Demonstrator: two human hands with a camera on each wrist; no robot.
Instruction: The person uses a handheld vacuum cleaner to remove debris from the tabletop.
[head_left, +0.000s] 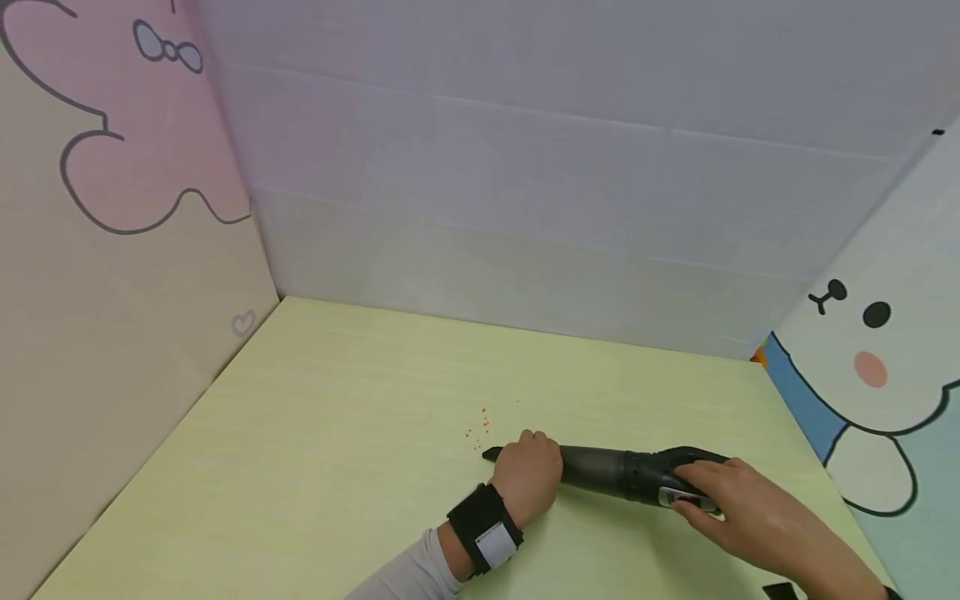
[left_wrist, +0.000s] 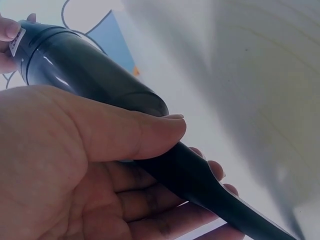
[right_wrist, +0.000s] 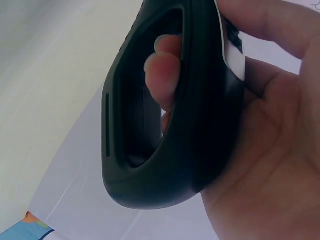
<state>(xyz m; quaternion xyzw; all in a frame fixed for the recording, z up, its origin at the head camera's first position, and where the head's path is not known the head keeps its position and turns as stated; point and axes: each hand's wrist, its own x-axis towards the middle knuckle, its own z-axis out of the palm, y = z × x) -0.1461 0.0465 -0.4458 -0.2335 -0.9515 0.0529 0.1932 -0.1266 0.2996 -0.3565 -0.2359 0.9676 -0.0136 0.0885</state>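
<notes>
A black handheld vacuum cleaner [head_left: 600, 471] is held level over the yellow table, its narrow nozzle pointing left. My left hand [head_left: 528, 475] grips it at the front, thumb on top and fingers beneath, where the crevice nozzle [left_wrist: 185, 172] joins the body. At the rear, my right hand [head_left: 757, 512] holds the loop handle [right_wrist: 200, 115], with fingertips showing through the opening. Small orange crumbs [head_left: 483, 423] lie scattered on the table just beyond the nozzle tip [head_left: 491, 454].
The pale yellow tabletop [head_left: 337, 417] is bounded by a plain whitish back panel [head_left: 487, 192]. A panel with a pink cartoon [head_left: 157, 158] stands at the left, another with a white cartoon face [head_left: 885, 333] at the right. A dark strap [head_left: 483, 529] circles the left wrist.
</notes>
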